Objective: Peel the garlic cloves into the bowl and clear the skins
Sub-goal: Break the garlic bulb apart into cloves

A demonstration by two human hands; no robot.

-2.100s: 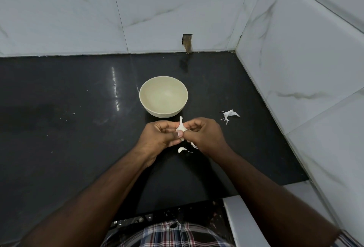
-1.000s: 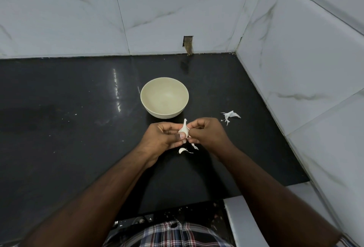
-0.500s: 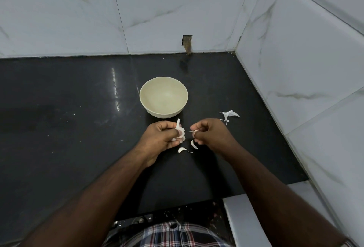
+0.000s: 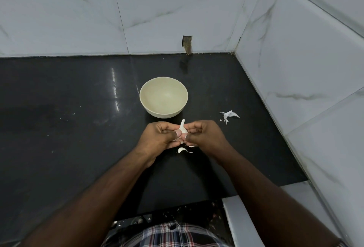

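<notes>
Early days by the look of it: the left hand (image 4: 160,136) and right hand (image 4: 204,135) both pinch one half-skinned clove (image 4: 182,129) just before the bowl (image 4: 163,97), which looks empty, with skins (image 4: 229,115) uncleared on the worktop (image 4: 78,128).

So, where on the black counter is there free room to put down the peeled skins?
Free: the wide stretch left of the bowl and the strip behind it to the wall. Crowded: between both hands and the bowl, with skin scraps below and a skin pile on the right.
</notes>
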